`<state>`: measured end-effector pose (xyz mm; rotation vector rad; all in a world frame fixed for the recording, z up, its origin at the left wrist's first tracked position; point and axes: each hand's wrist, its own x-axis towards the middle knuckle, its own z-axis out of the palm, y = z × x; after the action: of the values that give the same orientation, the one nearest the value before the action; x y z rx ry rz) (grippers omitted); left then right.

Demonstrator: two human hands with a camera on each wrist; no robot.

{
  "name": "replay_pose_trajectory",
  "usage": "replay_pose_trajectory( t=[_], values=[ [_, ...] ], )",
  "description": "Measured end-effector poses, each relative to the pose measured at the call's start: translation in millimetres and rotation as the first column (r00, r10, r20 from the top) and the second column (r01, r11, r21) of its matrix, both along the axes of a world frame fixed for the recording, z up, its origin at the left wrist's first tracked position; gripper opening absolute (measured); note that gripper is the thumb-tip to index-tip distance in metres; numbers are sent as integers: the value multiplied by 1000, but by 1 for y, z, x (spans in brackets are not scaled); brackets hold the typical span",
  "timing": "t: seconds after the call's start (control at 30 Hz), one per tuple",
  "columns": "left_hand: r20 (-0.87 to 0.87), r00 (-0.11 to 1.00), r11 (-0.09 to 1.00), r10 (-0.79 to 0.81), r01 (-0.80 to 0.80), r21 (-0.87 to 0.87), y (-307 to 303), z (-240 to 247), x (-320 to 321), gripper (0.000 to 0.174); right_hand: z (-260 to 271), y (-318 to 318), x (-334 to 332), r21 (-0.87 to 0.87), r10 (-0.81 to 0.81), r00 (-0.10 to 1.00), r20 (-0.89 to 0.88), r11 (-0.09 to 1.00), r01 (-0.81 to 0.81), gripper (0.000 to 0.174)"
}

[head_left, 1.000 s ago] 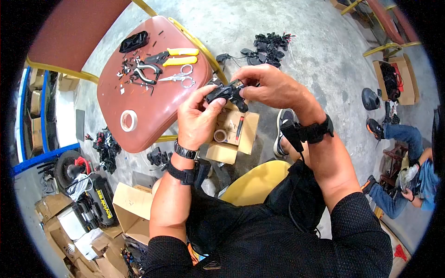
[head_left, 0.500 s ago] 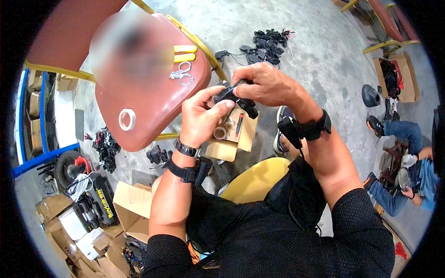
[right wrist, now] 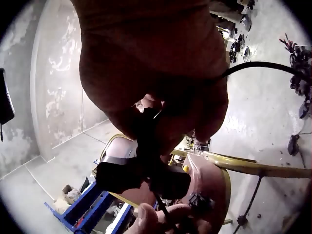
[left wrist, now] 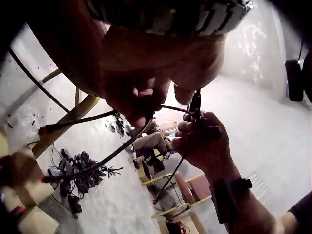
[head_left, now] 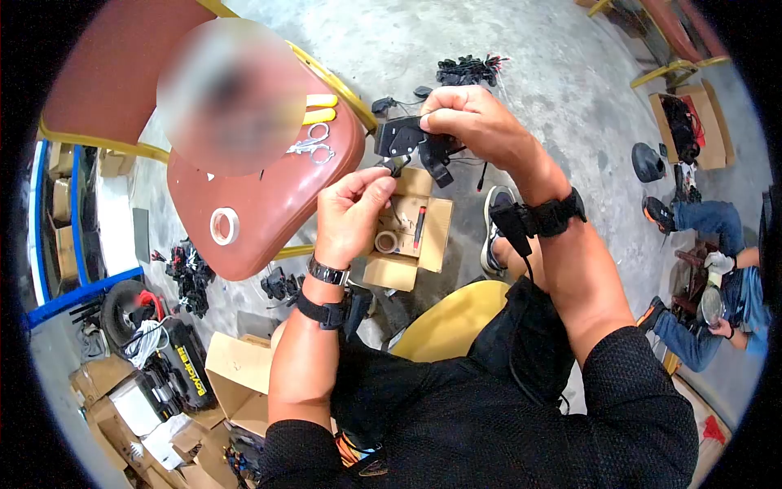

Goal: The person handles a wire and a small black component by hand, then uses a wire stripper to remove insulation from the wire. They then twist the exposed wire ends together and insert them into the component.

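My right hand (head_left: pixel 472 122) grips a black plastic part (head_left: pixel 399 137) with a flat side plate and dangling cables, thumb and fingers on its upper right edge. Just below it, my left hand (head_left: pixel 350 213) pinches a small black piece (head_left: pixel 394 165) between thumb and fingertips. In the left wrist view, dark cables (left wrist: pixel 102 163) run out from under the left hand, and the right hand (left wrist: pixel 204 146) is close beyond it. In the right wrist view, the held part (right wrist: pixel 146 178) is a dark silhouette, with left fingers (right wrist: pixel 146 219) below it.
A brown chair seat (head_left: pixel 269 236) bears tape (head_left: pixel 224 226), scissors (head_left: pixel 314 145) and yellow-handled pliers (head_left: pixel 320 108); part is blurred. Under my hands is an open carton (head_left: pixel 399 273) with a tape roll and red-black pen. Black cabled parts (head_left: pixel 468 72) lie on the floor. Another person (head_left: pixel 725 301) sits at right.
Both hands were together on the black part. Now the right hand has lifted it up, and the left hand has drawn apart below with the small black piece.
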<state>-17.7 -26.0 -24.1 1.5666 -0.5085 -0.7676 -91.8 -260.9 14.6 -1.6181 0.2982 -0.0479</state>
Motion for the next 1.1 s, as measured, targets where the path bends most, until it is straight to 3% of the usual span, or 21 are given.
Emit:
replay_pose_trajectory(
  t=[0.23,0.5,0.6,0.7,0.9,1.1],
  values=[
    [-1,993,969,-119,116,216,3,7,-2,19,-6,-15,1,-54,-166,986,20,985,167,12],
    [-73,989,990,-125,129,52,6,7,-1,22,-5,-22,-3,71,-203,979,-3,977,202,14],
    [-72,983,983,-169,173,58,5,10,-3,21,-2,-21,-4,200,-179,984,11,964,174,14],
    [-185,968,977,-169,189,95,5,17,-7,20,5,-16,-6,215,-252,967,35,947,239,13],
    [-137,976,963,-172,196,187,5,13,-7,19,7,-25,-8,179,-418,904,92,900,398,18],
    [-33,994,983,-102,106,150,5,12,-3,18,3,-37,-10,191,-501,859,103,858,477,17]
  ],
)
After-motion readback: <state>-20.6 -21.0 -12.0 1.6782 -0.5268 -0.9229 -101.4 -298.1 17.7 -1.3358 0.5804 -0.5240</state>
